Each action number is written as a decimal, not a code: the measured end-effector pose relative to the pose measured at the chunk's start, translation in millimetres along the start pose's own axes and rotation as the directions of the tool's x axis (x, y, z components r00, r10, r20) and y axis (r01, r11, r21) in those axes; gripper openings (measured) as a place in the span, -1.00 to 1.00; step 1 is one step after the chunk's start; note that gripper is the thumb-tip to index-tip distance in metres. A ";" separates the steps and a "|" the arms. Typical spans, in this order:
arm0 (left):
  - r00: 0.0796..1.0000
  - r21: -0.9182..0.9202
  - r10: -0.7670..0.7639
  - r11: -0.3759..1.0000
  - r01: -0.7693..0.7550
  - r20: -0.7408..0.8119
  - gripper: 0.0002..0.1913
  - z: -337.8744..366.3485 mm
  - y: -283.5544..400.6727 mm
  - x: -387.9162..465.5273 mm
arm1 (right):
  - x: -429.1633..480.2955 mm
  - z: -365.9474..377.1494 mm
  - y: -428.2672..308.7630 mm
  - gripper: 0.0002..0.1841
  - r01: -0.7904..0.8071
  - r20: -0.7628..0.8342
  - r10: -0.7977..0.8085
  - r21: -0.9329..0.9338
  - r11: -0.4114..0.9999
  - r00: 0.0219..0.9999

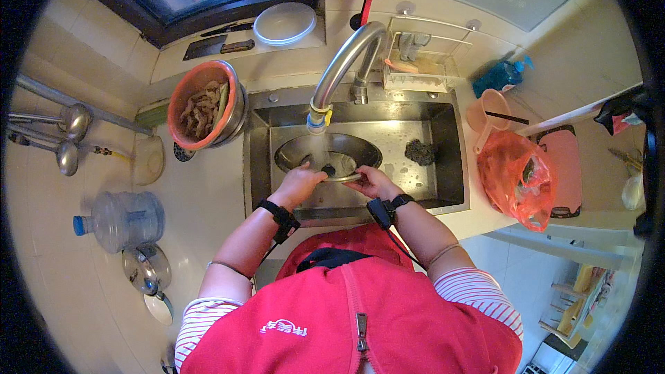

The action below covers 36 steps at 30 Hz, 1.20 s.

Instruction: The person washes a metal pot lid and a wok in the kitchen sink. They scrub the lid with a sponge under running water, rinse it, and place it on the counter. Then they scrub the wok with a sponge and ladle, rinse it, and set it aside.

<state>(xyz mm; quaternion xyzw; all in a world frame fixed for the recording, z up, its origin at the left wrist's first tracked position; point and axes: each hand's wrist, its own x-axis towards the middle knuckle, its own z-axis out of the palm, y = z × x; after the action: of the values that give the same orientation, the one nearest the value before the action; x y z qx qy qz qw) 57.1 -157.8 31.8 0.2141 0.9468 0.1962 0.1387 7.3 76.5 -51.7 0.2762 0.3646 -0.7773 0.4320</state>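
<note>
A round metal basin [332,140] sits tilted in the stainless steel sink [358,114], under the tap [337,67], from which water runs into it. My left hand [300,185] holds its near rim at the left, with the thumb over the edge. At the right of the same rim, my right hand [373,182] grips it with the fingers partly underneath. A small dark round thing [328,169] shows in the basin near my left hand. To the right, a steel wool scourer [420,152] lies on the sink floor.
Left of the sink, an orange-rimmed bowl of shrimp [202,109] rests on stacked bowls. A cleaver [205,48] and a white bowl [284,23] lie on the ledge behind. Right are a pink measuring jug [491,111], a red plastic bag [514,176] and a soap bottle [499,79].
</note>
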 end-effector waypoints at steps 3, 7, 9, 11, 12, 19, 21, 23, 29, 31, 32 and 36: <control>0.981 -0.014 0.074 0.997 -0.078 -0.181 -0.53 11.5 -12.2 -18.2 | 27.2 -26.3 21.2 -0.73 -0.087 -0.020 0.087 0.013 0.996 0.996; 0.685 -0.607 -0.650 0.701 0.373 -0.330 -0.28 25.2 -28.1 -48.6 | 26.2 -34.5 32.5 -0.83 -0.104 -0.182 0.106 0.020 0.994 0.978; 0.662 -0.940 -0.745 0.161 0.300 0.084 -0.34 29.0 -44.6 -57.1 | 15.2 -29.8 31.9 -0.85 -0.104 -0.103 0.113 0.084 0.991 0.988; 0.773 -0.802 -0.455 -0.586 0.113 0.442 -0.40 36.1 -59.4 -54.9 | 6.4 -23.7 31.5 -0.86 -0.060 -0.034 0.066 0.141 0.988 0.997; 0.838 -0.785 -0.388 -0.615 0.074 0.383 -0.41 45.3 -60.2 -45.0 | 3.3 -22.1 31.7 -0.86 -0.044 -0.080 0.052 0.104 0.994 0.995; 0.759 -0.899 -0.510 -0.375 0.227 0.405 -0.37 74.6 -44.2 42.4 | -2.6 -60.8 34.2 -0.82 0.115 -0.181 -0.097 0.097 0.989 0.979; 0.733 -0.904 -0.530 -0.288 0.316 0.426 -0.53 69.6 -39.1 65.1 | -8.9 -76.9 30.6 -0.81 0.225 -0.181 -0.249 -0.144 0.964 0.951; 0.790 -0.899 -0.432 -0.248 0.360 0.435 -0.60 61.6 -41.3 80.7 | -19.1 -86.8 23.6 -0.80 0.283 -0.175 -0.291 -0.068 0.957 0.941; 0.911 -0.922 -0.229 -0.270 0.279 0.343 -0.73 55.4 -49.0 81.3 | -70.9 -85.0 -8.6 -0.89 0.195 -0.271 -0.162 0.098 0.976 0.949; 0.911 -0.917 -0.217 -0.274 0.288 0.351 -0.74 59.0 -51.8 73.0 | -78.9 -80.3 -15.0 -0.90 0.151 -0.289 -0.071 0.267 0.952 0.955; 0.910 -0.909 -0.207 -0.299 0.292 0.360 -0.75 60.4 -54.8 68.4 | -79.8 -78.8 -16.5 -0.89 0.144 -0.314 -0.056 0.263 0.954 0.948; 0.874 -0.893 -0.370 -0.427 0.140 0.314 -0.78 63.5 -67.6 48.3 | -61.1 -77.5 -9.8 -0.85 0.113 -0.265 -0.043 0.254 0.961 0.963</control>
<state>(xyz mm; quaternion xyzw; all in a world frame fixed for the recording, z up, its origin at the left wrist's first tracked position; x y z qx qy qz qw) 13.4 -171.9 -62.1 -0.2403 0.4049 0.8526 0.2269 36.6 171.3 -48.0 0.4153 0.3203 -0.7934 0.3090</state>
